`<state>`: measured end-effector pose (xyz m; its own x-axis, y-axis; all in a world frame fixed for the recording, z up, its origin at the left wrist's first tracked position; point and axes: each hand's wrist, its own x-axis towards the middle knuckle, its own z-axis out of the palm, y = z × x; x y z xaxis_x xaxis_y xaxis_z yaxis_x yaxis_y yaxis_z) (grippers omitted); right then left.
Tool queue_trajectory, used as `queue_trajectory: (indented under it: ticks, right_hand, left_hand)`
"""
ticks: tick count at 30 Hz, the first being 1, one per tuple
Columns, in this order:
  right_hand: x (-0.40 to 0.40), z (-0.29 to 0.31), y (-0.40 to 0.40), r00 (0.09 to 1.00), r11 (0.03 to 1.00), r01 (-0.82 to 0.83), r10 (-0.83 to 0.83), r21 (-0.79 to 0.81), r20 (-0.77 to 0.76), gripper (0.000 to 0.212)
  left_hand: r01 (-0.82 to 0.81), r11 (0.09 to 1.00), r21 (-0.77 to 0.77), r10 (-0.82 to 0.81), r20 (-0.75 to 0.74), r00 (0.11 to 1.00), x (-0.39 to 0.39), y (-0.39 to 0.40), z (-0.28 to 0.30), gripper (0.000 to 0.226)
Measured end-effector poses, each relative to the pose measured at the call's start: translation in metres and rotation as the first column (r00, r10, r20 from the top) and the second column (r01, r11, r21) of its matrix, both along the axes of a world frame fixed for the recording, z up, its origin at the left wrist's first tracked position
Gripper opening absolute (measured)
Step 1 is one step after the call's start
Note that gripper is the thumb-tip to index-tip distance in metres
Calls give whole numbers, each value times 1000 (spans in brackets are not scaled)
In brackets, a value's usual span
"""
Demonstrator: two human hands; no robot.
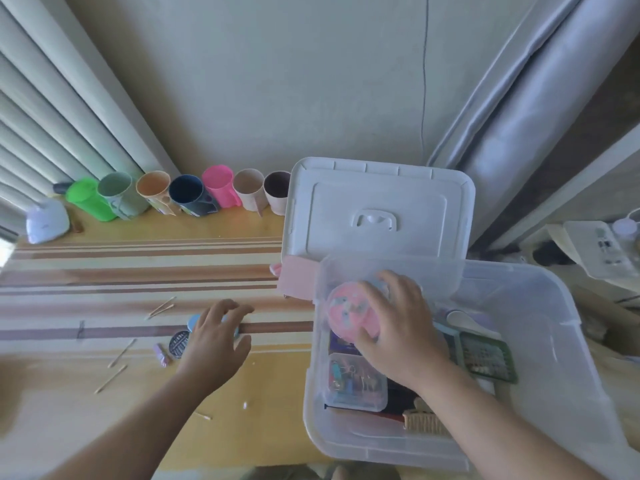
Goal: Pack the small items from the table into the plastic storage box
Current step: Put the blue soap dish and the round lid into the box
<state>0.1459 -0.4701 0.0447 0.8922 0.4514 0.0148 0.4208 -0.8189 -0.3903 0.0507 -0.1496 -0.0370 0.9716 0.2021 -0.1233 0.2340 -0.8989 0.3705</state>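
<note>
The clear plastic storage box [540,344] stands at the table's right side. Inside it my right hand [398,327] grips a round pink container [346,315], held above a clear case of coloured clips [356,382], a green grid piece [488,358] and a woven beige item [424,422]. On the table, my left hand [214,337] curls over a round light-blue item [194,322], mostly hidden by the fingers. Beside it lie a dark round tin [178,342] and a small lilac piece [162,355].
The box's white lid [377,209] leans behind the box, with a pink object [296,280] below it. Several coloured cups [194,194] line the wall. Several cotton swabs [117,365] are scattered on the striped table. A white item [46,220] sits far left.
</note>
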Motion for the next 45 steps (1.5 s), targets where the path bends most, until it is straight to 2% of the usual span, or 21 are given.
queue_trajectory:
  ticks: [3, 5, 8, 12, 15, 19, 23, 30, 33, 38, 41, 45]
  right_hand:
    - [6, 10, 65, 982, 983, -126, 104, 133, 159, 51]
    - [7, 7, 111, 972, 968, -191, 164, 163, 169, 55]
    - [4, -15, 175, 966, 960, -256, 249, 116, 70, 53]
    - [-5, -61, 241, 936, 937, -331, 311, -109, -166, 53]
    - [-13, -99, 271, 914, 902, -354, 278, -246, -296, 58]
    - [-24, -139, 298, 893, 884, -336, 190, -323, -409, 76]
    - [-36, -163, 324, 905, 895, -286, 133, -344, -405, 78]
    - [-32, -165, 317, 916, 909, -231, 84, -346, -391, 58]
    - [-32, -154, 302, 931, 923, -203, 78, -328, -356, 54]
    - [-34, -118, 280, 953, 961, -158, 88, -228, -290, 57]
    - [-34, -84, 265, 968, 987, -96, 63, -128, -242, 58]
    - [-36, -32, 223, 997, 999, 14, -12, 37, -70, 58]
  left_hand:
    - [-42, 997, 70, 55, -202, 978, -2, 43, -17, 68]
    - [-29, 994, 107, 60, -295, 953, 2, 69, -26, 74]
    - [1, 993, 116, 42, -367, 929, 11, 103, -41, 82]
    - [57, 994, 91, -14, -419, 908, 16, 147, -59, 99]
    - [105, 990, 97, -59, -395, 917, -1, 182, -66, 110]
    - [70, 992, 101, -26, -386, 922, -37, 217, -75, 102]
    - [55, 996, 72, -23, -390, 921, -56, 225, -82, 81]
    - [50, 996, 70, -27, -296, 955, -44, 193, -83, 64]
    - [134, 985, 112, -101, -259, 961, -33, 182, -84, 57]
    - [315, 924, 217, -229, -349, 909, -21, 179, -81, 54]
    - [241, 950, 198, -169, -320, 932, -13, 169, -65, 58]
    - [147, 988, 48, -140, -121, 983, 11, 131, -23, 64]
